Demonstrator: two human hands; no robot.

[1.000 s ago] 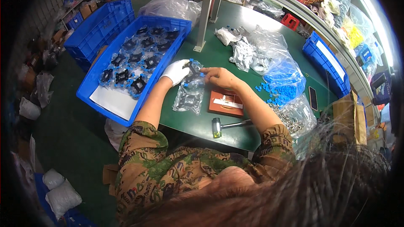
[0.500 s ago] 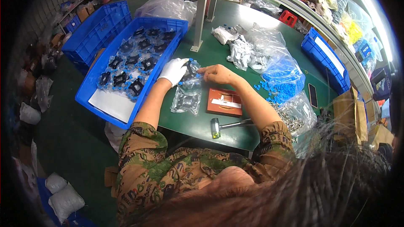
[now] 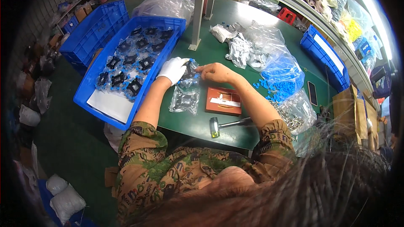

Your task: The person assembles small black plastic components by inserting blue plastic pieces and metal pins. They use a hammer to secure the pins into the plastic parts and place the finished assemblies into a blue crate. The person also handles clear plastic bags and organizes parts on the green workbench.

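My left hand (image 3: 173, 69), in a white glove, grips a small clear plastic bag (image 3: 190, 72) with a black part inside, held just above the green table (image 3: 210, 54). My bare right hand (image 3: 215, 72) pinches the same bag from its right side. Another filled clear bag (image 3: 184, 101) lies on the table just below my hands. A brown wooden jig (image 3: 223, 101) sits to the right of it, under my right forearm. A small hammer (image 3: 227, 124) rests near the table's front edge.
A blue crate (image 3: 172, 22) at my left holds several bagged black parts over a white sheet. A second blue crate (image 3: 93, 29) stands behind it. Bags of blue pieces (image 3: 281, 75) and metal parts (image 3: 294, 113) lie at the right, near a phone (image 3: 312, 93) and a blue bin (image 3: 323, 56).
Both hands have stayed together on the small bag, with only slight finger movement. The view shifted a little as my head moved.
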